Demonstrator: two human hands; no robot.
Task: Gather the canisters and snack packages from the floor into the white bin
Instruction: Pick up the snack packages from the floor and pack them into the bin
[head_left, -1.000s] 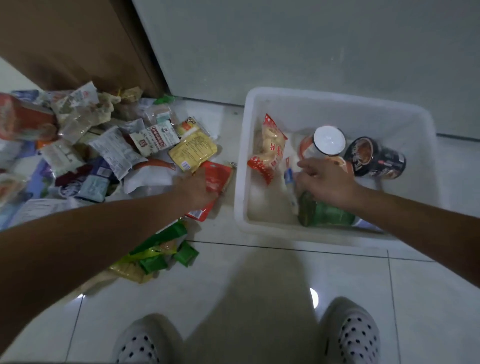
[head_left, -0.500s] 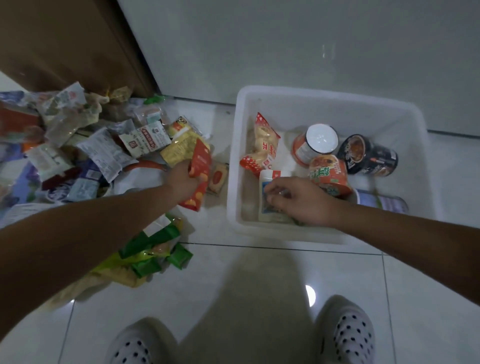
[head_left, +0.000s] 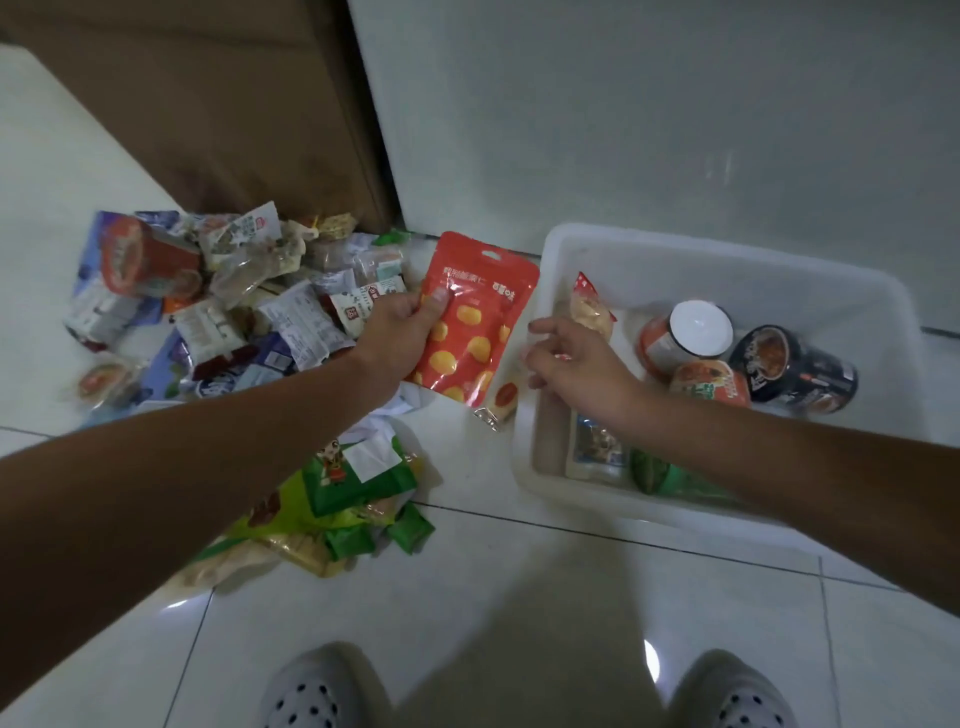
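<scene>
Left hand (head_left: 397, 338) grips a flat red snack pouch with yellow dots (head_left: 475, 332), just left of the white plastic bin (head_left: 727, 249).
Thumb on its front, the pouch stands upright, its top tilted toward the bin. The right hand (head_left: 571, 358), fingers loosely spread and empty, hovers over the bin's left rim. The pouch likely has to go rightward over that rim.

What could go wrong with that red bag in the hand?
The left hand pinches the red pouch only at one edge, above the floor, not yet over the white bin. It might slip and land outside. The right hand hovers beside it with fingers spread, so a fumbled handover could drop it onto the small packet below.
</scene>
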